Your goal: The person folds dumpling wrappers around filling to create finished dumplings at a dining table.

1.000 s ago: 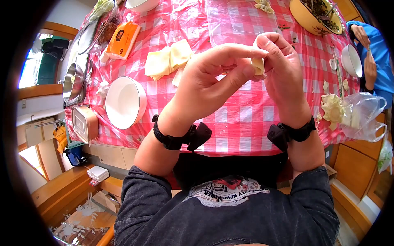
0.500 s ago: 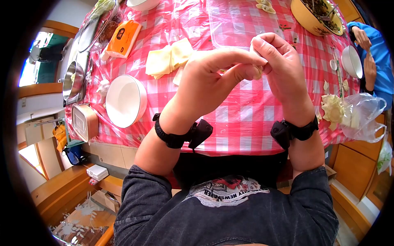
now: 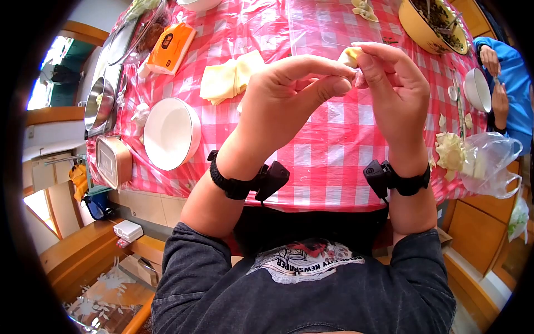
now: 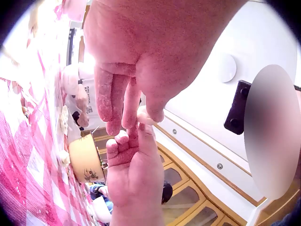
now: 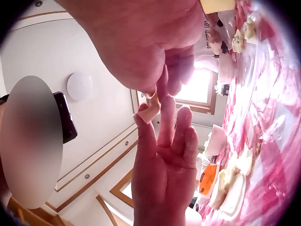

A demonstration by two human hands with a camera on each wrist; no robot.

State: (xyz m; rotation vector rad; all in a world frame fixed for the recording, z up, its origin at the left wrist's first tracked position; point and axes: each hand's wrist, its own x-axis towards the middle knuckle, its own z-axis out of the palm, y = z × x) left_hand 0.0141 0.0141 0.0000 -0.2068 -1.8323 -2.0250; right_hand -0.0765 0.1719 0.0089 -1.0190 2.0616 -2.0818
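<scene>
Table surface: red-and-white checked tablecloth, set in a room with wooden cabinets
Dough piece: raised above the cloth, between the fingertips of both hands
Right hand: thumb and index finger pinch the dough piece
Left hand: thumb and index finger extended toward the right hand; the right wrist view shows them pinching the near part of the dough
Dough sheets: stacked beyond the left forearm, near the white bowl
Yellow basin: at far right, dark mixture inside
Change: half a second ago the fingers hide most of the piece; now its yellow-white end shows beyond them
Meaning: the piece appears turned in the grip, its handling apparently unfinished
</scene>
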